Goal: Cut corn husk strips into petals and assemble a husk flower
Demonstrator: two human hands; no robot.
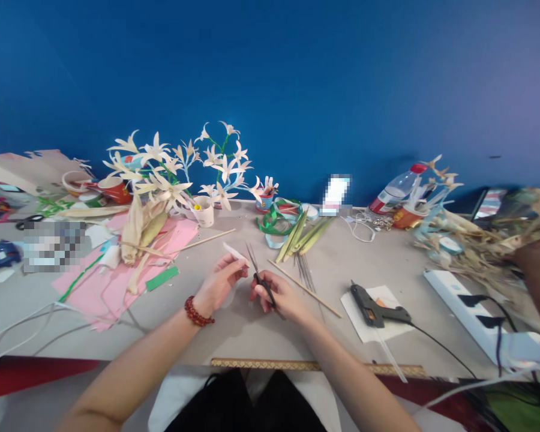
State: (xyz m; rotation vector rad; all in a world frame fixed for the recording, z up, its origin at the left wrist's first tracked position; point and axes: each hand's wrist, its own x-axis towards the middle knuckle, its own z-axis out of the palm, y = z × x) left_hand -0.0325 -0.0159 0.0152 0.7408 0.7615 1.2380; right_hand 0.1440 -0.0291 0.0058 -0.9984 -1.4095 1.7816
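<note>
My left hand pinches a thin white strip, shaped like a narrow petal, between thumb and fingers. A beaded bracelet circles that wrist. In my right hand is a pair of black-handled scissors, its slim blades pointing up and away from me. The blades stand a little right of the white strip, apart from it. Beyond my right hand lie pale green husk strips, several thin wires and a wooden stick.
A black glue gun rests on white paper to the right, near a power strip. Paper-like white flowers stand in cups at the back. Pink paper with corn husks lies left. A bottle leans by the wall.
</note>
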